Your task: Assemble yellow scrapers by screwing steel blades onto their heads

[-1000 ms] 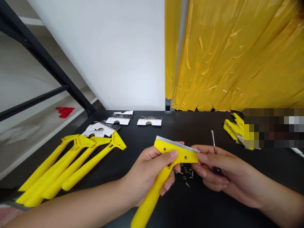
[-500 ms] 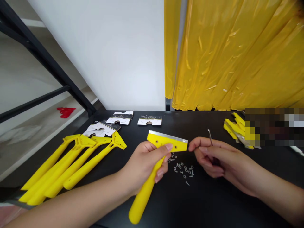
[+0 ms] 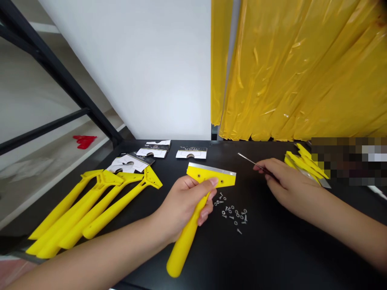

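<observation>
Yellow plastic scraper, one unit, observed in the left hand over the black table. Grip: closed around the neck, thumb pressed flat on the head, fingers curled beneath. Along the head's far edge runs a metal strip; two dark holes show in its face.

Right hand: closed on a slim metal-shafted tool, its tip directed up and leftward, well apart from the scraper. Some of its fingers are hidden from where I stand.

Between the hands, loose screws and nuts lie scattered on the tabletop. To the left, four yellow handles rest side by side, heads pointing away, near printed cards. Just beyond the right hand sit yellow pieces, partly masked by a blurred patch.
</observation>
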